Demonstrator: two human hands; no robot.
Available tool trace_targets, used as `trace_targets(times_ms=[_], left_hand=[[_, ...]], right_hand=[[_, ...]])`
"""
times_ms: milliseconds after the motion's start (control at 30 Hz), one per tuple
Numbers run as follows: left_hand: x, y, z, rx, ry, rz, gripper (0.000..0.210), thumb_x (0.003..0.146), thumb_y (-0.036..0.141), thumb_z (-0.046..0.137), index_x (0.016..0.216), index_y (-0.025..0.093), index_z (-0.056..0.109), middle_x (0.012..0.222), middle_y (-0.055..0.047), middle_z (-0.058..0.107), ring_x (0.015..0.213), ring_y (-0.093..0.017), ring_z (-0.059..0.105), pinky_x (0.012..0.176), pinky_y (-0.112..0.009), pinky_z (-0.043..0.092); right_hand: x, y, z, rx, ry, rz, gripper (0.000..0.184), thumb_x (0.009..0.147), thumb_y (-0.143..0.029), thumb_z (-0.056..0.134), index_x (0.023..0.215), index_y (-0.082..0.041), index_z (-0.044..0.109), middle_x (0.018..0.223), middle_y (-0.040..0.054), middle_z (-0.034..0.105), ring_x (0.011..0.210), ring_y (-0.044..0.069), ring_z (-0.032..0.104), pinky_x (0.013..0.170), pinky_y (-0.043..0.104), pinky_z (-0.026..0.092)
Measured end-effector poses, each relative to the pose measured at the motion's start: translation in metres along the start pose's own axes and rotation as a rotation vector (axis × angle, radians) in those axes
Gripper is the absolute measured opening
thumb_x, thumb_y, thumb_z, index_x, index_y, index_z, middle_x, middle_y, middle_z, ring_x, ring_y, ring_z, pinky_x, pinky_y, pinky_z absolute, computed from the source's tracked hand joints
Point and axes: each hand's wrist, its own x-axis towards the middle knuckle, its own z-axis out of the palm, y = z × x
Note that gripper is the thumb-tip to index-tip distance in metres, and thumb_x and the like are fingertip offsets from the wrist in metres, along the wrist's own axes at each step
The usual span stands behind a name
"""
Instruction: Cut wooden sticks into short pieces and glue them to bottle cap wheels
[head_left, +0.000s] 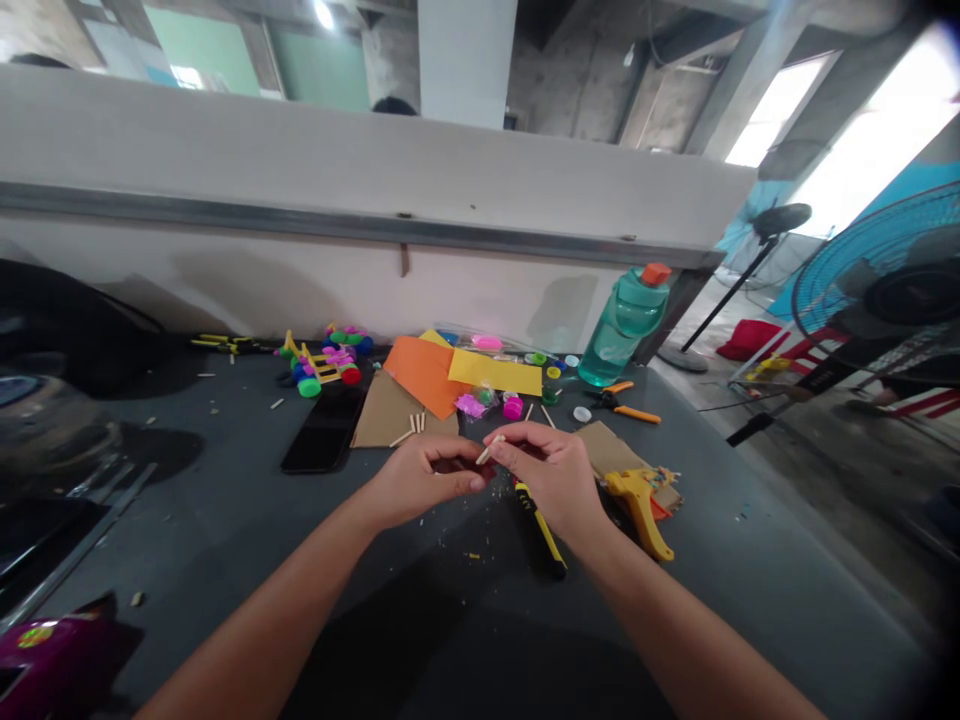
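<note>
Work surface: dark tabletop, bounded at the rear by a pale partition and at the right by a slanting edge, past which the floor shows. Workpiece: one short wooden stick, held above the tabletop between the two hands. Right hand: thumb and index finger pinch the stick. Left hand: fingers curved, thumb set apart from them; contact with the stick cannot be told. Clearances: a black-and-yellow tool lies below the right hand, its far end partly hidden. A yellow glue gun lies just beside the right wrist, narrowing the room on that side; tabletop continues from it to the right edge. Spare sticks lie on cardboard just beyond the left hand. Between the forearms, tabletop strewn with small chips extends toward the wearer.
</note>
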Motion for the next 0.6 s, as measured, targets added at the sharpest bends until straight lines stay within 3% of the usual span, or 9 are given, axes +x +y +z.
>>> trace_targets(times_ms=[100, 233, 433, 600], left_hand=[[0.0, 0.004, 0.003, -0.109, 0.025, -0.021, 0.033, 0.075, 0.034, 0.062, 0.106, 0.021, 0.065, 0.095, -0.004, 0.067, 0.077, -0.015, 0.062, 0.071, -0.027, 0.049], [0.001, 0.007, 0.01, -0.2, 0.01, -0.075, 0.035, 0.08, 0.038, 0.055, 0.104, 0.015, 0.064, 0.085, -0.006, 0.067, 0.075, -0.016, 0.062, 0.07, -0.031, 0.051], [0.003, 0.001, 0.009, -0.237, -0.023, -0.176, 0.022, 0.077, 0.028, 0.06, 0.093, 0.013, 0.066, 0.076, -0.004, 0.066, 0.073, -0.013, 0.062, 0.07, -0.028, 0.051], [0.005, -0.005, 0.016, -0.107, 0.034, -0.13, 0.027, 0.078, 0.025, 0.058, 0.103, 0.017, 0.065, 0.073, -0.001, 0.066, 0.068, -0.013, 0.062, 0.067, -0.026, 0.051]], right_hand=[[0.002, 0.004, -0.002, -0.076, -0.003, -0.126, 0.007, 0.074, -0.024, 0.064, 0.076, -0.023, 0.07, 0.076, 0.0026, 0.066, 0.073, 0.017, 0.059, 0.067, 0.029, 0.046], [0.007, 0.012, -0.002, -0.243, 0.043, -0.256, 0.007, 0.073, -0.02, 0.065, 0.074, -0.023, 0.071, 0.073, 0.0013, 0.06, 0.074, 0.015, 0.055, 0.067, 0.027, 0.043], [0.009, 0.02, -0.001, -0.217, 0.031, -0.148, 0.006, 0.071, -0.021, 0.066, 0.074, -0.022, 0.071, 0.07, 0.0007, 0.057, 0.068, 0.013, 0.053, 0.06, 0.025, 0.041], [0.009, 0.026, 0.002, -0.135, 0.056, -0.059, 0.006, 0.069, -0.022, 0.066, 0.072, -0.02, 0.071, 0.069, 0.0006, 0.059, 0.067, 0.014, 0.054, 0.062, 0.026, 0.042]])
